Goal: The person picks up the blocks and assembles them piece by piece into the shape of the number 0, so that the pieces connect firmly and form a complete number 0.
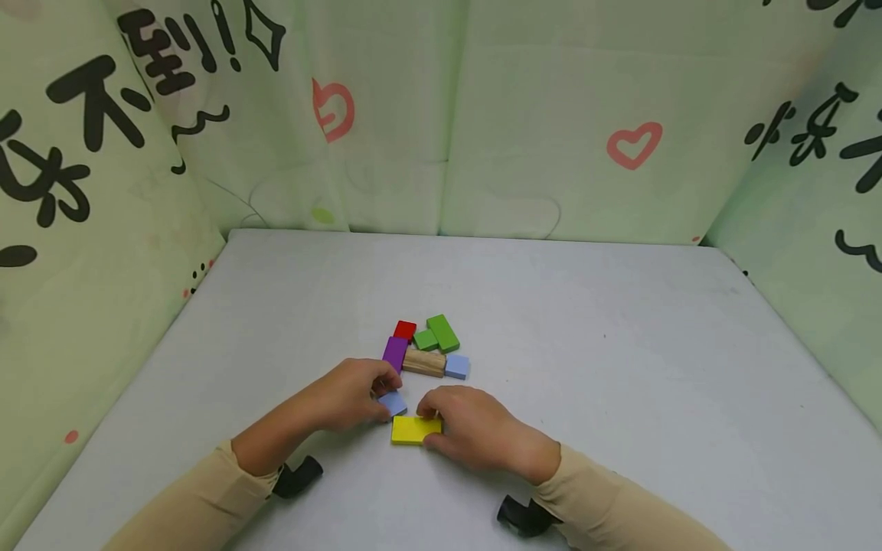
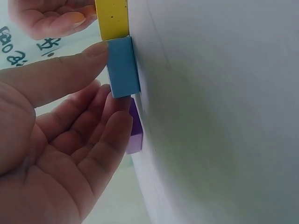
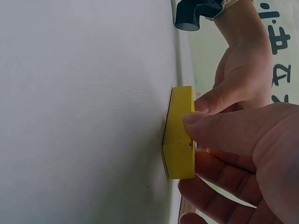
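My left hand (image 1: 353, 394) pinches a light blue block (image 2: 122, 67) between thumb and fingers, down on the white table. A yellow rectangular block (image 1: 409, 432) lies flat just nearer to me, its end against the blue block in the left wrist view. My right hand (image 1: 475, 427) grips this yellow block, thumb on its near side (image 3: 180, 121) and fingers on the far side. Beyond the left fingers lies a purple block (image 1: 395, 350), its near end partly covered by that hand. A wood-grained block (image 1: 423, 363) extends rightward from the purple one.
A second light blue block (image 1: 457, 366) sits at the wooden block's right end. Behind are a red block (image 1: 405, 330), a small green block (image 1: 425, 340) and a longer green block (image 1: 443, 334). Printed pale green cloth (image 1: 537, 138) surrounds the white table (image 1: 620, 367) at back and sides.
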Tool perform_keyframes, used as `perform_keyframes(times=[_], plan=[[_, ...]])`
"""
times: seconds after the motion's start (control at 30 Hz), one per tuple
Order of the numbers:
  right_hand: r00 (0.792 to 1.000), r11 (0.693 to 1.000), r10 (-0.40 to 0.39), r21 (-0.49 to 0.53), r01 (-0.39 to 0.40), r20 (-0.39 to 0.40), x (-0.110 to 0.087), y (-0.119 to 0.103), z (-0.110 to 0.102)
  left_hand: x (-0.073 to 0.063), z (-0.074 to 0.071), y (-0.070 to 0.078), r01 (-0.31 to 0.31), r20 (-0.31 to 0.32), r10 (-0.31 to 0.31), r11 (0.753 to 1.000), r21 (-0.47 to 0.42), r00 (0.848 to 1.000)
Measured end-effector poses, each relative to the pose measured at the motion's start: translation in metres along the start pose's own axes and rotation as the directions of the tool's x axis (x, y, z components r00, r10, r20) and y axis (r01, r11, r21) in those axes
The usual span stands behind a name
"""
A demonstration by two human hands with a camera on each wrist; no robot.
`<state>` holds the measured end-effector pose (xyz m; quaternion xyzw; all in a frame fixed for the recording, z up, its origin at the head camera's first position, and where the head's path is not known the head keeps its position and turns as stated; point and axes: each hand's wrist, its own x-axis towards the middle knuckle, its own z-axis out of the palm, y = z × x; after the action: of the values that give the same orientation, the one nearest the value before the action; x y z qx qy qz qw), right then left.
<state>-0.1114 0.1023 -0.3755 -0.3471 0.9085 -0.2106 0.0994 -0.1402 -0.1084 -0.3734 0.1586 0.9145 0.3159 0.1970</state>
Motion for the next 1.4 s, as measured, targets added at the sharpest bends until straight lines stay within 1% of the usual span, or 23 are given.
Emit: perform_keyframes(times=[0.23,0.5,0.67,0.97,1.2,1.4], plan=[[1.000,1.000,-0.010,-0.008,0.009,-0.012,0.0021,0.0014,-0.0001,0.0010,-0.0008,-0.0002,0.005,-0.002,-0.005,1.000,0.014,1.000],[1.000,1.000,-0.008,-0.005,0.008,-0.010,0.0026,0.0015,-0.0009,0.0005,-0.0013,0.0003,0.002,-0.007,-0.002,1.000,0.006,1.000],[1.000,1.000,-0.015,-0.007,0.015,-0.011,0.0021,0.0024,-0.0005,-0.0012,-0.0017,0.0025,0.004,-0.019,-0.004,1.000,0.027,1.000],[1.000,1.000,-0.016,-0.010,0.016,-0.006,0.0020,0.0025,-0.0002,-0.0024,0.0009,0.0044,-0.014,-0.023,0.014,0.999,0.038,1.000],[1.000,1.000,-0.003,-0.004,0.003,0.005,0.0026,0.0007,-0.0007,-0.0023,0.0046,0.0042,-0.040,-0.041,0.042,0.999,0.037,0.998],[1.000,1.000,0.003,-0.001,-0.003,0.011,0.0025,0.0003,-0.0004,-0.0018,0.0069,0.0043,-0.046,-0.041,0.048,0.998,0.037,0.998]])
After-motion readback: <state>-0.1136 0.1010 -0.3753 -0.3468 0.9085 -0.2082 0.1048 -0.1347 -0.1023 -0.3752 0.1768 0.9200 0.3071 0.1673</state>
